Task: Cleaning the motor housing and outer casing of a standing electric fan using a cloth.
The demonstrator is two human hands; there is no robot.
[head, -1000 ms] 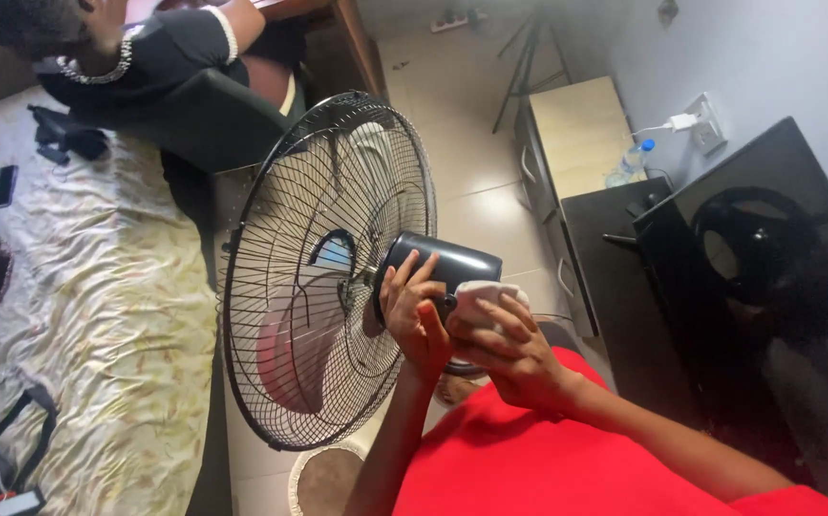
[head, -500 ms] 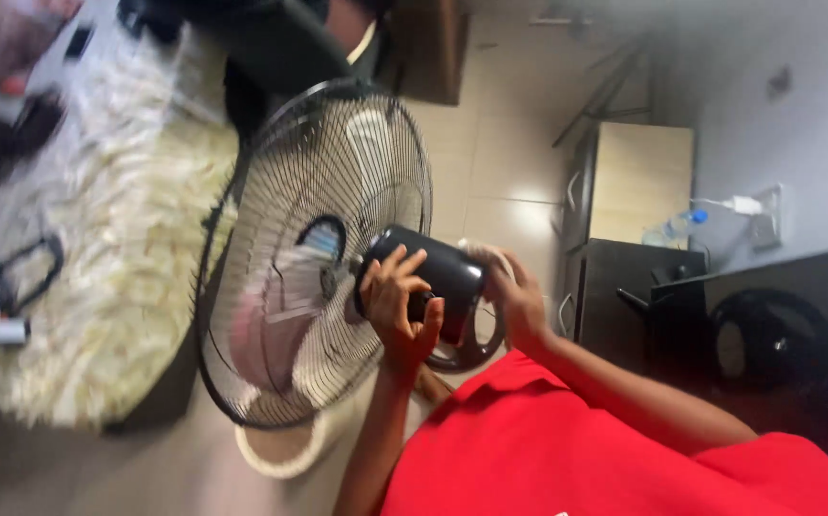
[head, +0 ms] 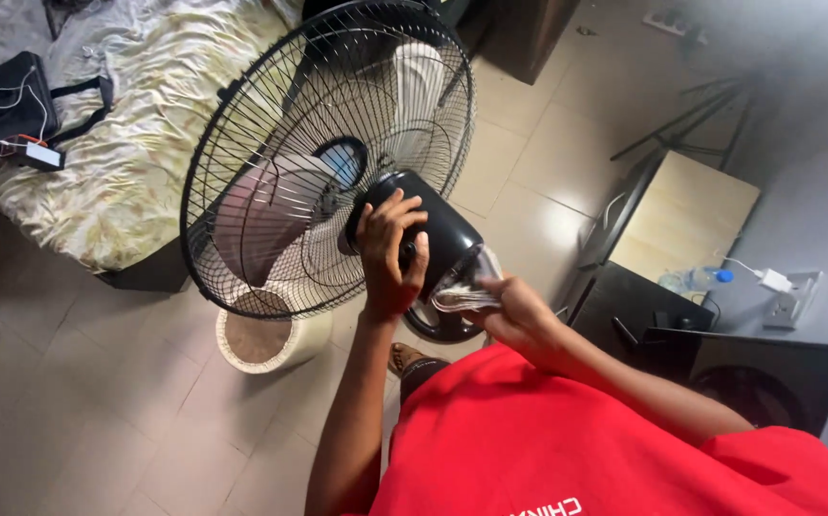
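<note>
Left hand (head: 390, 256) gripping fan motor housing (head: 443, 239), right hand (head: 519, 315) seemingly clutching cloth (head: 467, 291)

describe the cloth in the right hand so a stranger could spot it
Start at the big black-caged fan. Behind the cage sits its black motor housing, gripped by the left hand. The pale crumpled cloth, pressed there by the right hand, is the only light thing on it.

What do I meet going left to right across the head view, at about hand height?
Black bag on the bed, fan grille, left hand on the black motor housing, right hand holding a cloth, water bottle, white charger.
</note>
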